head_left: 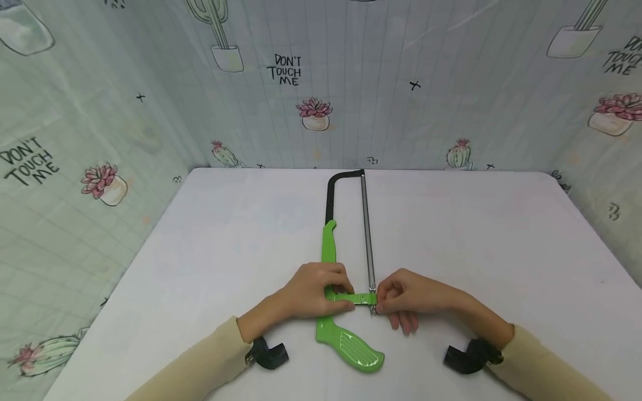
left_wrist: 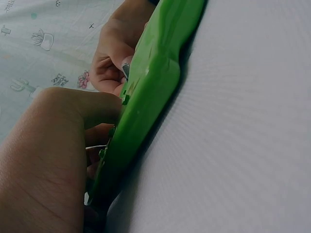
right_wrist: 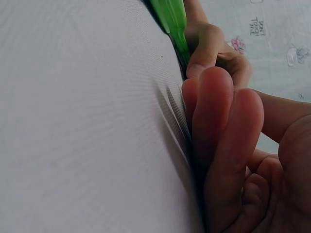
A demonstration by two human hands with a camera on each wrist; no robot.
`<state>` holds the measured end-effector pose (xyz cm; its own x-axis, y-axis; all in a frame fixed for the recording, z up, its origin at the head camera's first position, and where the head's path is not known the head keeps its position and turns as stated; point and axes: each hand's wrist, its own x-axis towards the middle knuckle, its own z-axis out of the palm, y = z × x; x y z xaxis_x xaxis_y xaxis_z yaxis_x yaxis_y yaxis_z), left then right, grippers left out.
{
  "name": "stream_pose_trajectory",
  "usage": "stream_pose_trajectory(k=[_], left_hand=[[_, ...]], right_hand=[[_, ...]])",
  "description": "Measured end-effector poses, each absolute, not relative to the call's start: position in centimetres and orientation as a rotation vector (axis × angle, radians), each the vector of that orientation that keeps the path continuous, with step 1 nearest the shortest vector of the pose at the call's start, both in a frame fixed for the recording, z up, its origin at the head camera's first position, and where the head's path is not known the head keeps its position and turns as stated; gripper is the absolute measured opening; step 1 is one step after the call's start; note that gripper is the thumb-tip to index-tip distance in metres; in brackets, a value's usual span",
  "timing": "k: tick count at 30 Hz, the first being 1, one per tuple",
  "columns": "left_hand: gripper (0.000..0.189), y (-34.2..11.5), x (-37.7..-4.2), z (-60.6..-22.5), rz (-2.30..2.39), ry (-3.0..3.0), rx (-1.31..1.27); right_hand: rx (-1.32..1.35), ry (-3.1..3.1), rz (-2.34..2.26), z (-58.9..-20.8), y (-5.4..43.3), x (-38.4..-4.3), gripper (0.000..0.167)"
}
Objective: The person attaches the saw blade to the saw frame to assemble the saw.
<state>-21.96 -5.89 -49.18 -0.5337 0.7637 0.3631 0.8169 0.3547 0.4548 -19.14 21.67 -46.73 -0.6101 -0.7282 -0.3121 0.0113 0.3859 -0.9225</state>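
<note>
A hacksaw with a green handle and black front frame lies on the white table, its front end pointing away. The metal blade runs along its right side, down to a green crosspiece. My left hand grips the green frame at that crosspiece, thumb below and fingers above. At the crosspiece's right end, my right hand pinches around the blade's lower fitting with thumb and forefinger. Its other fingers hang curled over the table. In the left wrist view the green handle partly hides both hands' fingertips.
The white table spreads out around the saw. Behind and beside it hangs a pale curtain printed with cacti and potted plants. Black wrist devices sit at both sleeve cuffs, low over the table.
</note>
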Motion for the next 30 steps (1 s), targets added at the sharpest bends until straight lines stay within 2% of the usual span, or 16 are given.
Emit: stream_pose_trajectory(k=[21,30], left_hand=[[0.016,-5.98,-21.64,-49.46,-0.908,-2.499,-1.473],[0.017,-6.06,-21.55,-49.18,-0.921,-2.492,-1.471]], right_hand=[[-0.571,1.920,-1.300,-46.77,21.10,-18.37,0.024],[-0.593,1.921,-1.263,-46.53,21.15,-18.42,0.009]])
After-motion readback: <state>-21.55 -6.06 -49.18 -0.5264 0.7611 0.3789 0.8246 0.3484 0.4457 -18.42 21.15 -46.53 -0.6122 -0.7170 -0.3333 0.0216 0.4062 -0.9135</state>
